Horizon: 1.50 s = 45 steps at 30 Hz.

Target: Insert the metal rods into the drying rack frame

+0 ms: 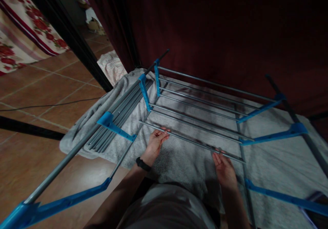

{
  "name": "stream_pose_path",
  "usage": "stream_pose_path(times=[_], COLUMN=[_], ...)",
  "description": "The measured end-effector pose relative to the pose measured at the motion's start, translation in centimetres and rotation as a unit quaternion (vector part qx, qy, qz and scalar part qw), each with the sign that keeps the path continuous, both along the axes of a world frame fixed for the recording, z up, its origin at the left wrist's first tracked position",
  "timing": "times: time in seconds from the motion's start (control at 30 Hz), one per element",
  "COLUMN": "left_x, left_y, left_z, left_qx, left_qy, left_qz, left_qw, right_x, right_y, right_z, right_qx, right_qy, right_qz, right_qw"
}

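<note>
Dim; pale glare on brown floor tiles [88, 172] off the grey fleecy blanket [184, 164]'s near-left edge (dark-red cloth curtain [210, 38] almost black).

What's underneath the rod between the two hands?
Below the rod lies a grey blanket; the patches of it behind the left hand and right hand are covered.

The person wore a grey shirt [174, 206]; a chunky black band [143, 164] circled the left wrist [149, 157]; both forearms [119, 191] and the right wrist [229, 184] were bare.
</note>
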<state>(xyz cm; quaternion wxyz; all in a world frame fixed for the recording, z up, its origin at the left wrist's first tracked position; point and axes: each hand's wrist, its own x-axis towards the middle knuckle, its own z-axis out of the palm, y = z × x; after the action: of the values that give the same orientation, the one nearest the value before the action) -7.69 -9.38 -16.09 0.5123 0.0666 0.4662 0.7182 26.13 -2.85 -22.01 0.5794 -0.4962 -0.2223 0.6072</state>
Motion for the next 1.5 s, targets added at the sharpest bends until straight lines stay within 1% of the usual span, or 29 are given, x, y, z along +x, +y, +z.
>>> stream_pose_path(times=[0.2,0.33,0.43,0.67,0.8,1.0,1.13,1.3,1.5], left_x=[0.3,0.3,-0.3,-3.2,-4.6,-5.9,-6.1,-5.9,-5.5], left_y=[-0.1,-0.1,-0.2,-0.6,-0.6,-0.4,-0.4,-0.6,-0.8], left_z=[0.2,0.3,0.3,0.0,-0.1,0.0,-0.4,-1.1,-1.1], left_qx=[0.002,0.007,0.014,0.012,0.017,0.005,0.007,0.016,0.030], left_qy=[0.002,0.000,0.003,0.018,0.031,0.019,0.029,0.047,0.047], left_qz=[-0.001,-0.002,0.007,0.058,0.093,0.145,0.168,0.160,0.137], left_qw=[1.000,1.000,1.000,0.998,0.995,0.989,0.985,0.986,0.989], right_x=[-0.3,-0.3,-0.1,0.4,0.4,0.5,0.7,0.8,0.9], right_y=[-0.1,-0.1,-0.1,0.2,0.2,0.4,0.4,0.5,0.4], right_z=[-0.1,0.0,0.2,0.0,-0.1,0.2,0.2,0.1,0.0], right_qx=[0.013,0.002,-0.005,-0.003,0.000,-0.022,-0.025,-0.018,-0.013], right_qy=[0.003,0.003,0.003,0.002,0.008,0.010,0.012,0.013,0.012], right_qz=[0.005,0.010,-0.003,-0.027,-0.022,-0.025,-0.035,-0.034,-0.030], right_qw=[1.000,1.000,1.000,1.000,1.000,0.999,0.999,0.999,0.999])
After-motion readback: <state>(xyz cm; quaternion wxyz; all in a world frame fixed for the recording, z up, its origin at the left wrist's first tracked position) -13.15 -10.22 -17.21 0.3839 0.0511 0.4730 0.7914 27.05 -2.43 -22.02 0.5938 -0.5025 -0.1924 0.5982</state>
